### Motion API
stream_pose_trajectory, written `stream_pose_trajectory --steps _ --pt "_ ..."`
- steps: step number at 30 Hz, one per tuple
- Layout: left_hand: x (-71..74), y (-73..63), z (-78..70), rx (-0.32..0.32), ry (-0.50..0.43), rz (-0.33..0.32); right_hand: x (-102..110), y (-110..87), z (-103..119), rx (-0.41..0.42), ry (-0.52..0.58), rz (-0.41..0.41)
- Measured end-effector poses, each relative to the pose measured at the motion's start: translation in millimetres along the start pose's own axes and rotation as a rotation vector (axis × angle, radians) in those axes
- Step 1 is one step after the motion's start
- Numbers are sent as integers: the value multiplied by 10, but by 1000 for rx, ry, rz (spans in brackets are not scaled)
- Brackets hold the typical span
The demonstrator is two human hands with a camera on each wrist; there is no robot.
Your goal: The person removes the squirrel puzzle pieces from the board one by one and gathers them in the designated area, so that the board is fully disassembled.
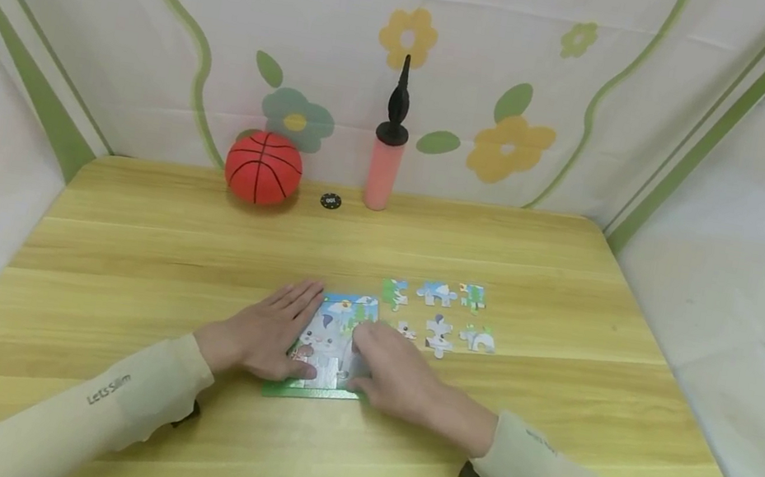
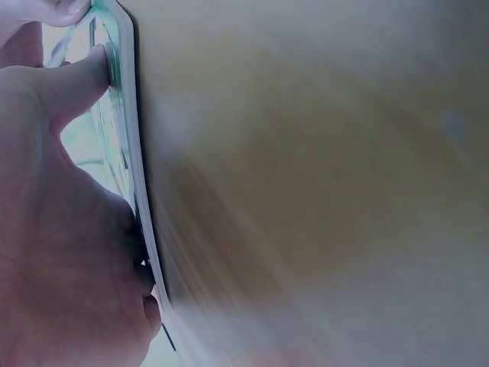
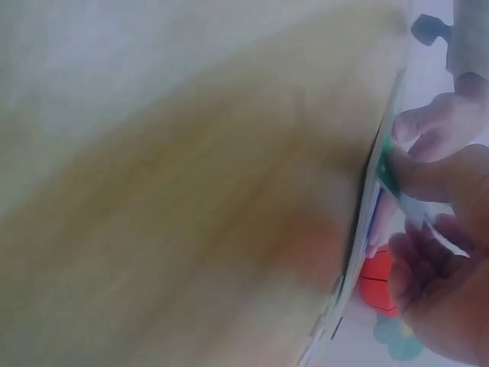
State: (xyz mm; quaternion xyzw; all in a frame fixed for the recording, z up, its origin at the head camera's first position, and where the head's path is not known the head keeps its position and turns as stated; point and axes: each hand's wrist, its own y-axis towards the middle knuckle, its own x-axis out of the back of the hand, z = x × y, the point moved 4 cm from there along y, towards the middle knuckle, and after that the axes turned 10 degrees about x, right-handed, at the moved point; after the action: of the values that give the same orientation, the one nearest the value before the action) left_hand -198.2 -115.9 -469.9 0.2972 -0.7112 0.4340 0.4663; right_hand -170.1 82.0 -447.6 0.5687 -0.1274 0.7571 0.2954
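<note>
A small jigsaw puzzle (image 1: 328, 343) in a green-edged tray (image 1: 308, 394) lies on the table, showing a grey cartoon animal under blue sky. Along its left side rests my left hand (image 1: 266, 329), fingers straight and thumb on the lower part of the picture. My right hand (image 1: 399, 370) is at the puzzle's right side with curled fingers. In the right wrist view it pinches a pale puzzle piece (image 3: 415, 208) tilted up from the tray; the fingers partly hide it in the head view. Several loose puzzle pieces (image 1: 439, 336) lie in two rows to the right.
A red toy basketball (image 1: 263, 168), a black round chip (image 1: 331, 201) and a pink hand pump (image 1: 383, 172) with a black top stand along the table's back edge. White fabric walls (image 1: 461, 26) with printed flowers enclose the table (image 1: 150, 235) at back and sides.
</note>
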Motion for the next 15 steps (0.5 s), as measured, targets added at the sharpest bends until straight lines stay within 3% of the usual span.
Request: stream_pose_trajectory --steps 7,15 --pt "-19 -12 -2 -4 7 6 12 -78 56 9 164 29" --pt "6 -23 -3 -9 19 -7 262 -320 -175 25 214 -111"
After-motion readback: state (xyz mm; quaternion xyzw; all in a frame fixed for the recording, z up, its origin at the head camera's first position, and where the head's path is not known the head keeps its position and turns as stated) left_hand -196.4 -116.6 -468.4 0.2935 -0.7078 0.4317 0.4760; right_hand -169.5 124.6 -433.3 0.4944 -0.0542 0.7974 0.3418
